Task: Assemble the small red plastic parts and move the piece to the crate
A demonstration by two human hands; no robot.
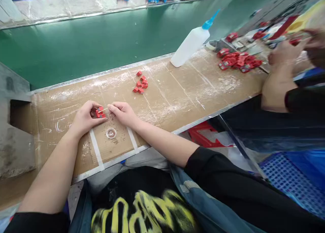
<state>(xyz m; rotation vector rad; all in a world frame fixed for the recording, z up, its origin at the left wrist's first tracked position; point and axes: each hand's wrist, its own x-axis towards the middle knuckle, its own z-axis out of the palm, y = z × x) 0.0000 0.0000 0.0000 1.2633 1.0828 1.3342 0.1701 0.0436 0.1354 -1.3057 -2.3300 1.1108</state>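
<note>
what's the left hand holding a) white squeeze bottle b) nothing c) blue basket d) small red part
d, the left hand pinches a small red part over the cardboard work surface, while the white squeeze bottle stands far off, untouched.

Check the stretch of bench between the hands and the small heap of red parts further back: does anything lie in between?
Nothing visible does. The left hand holds a red part, the right hand meets it, and only bare cardboard lies up to the loose red parts. The squeeze bottle stands off to the right.
</note>
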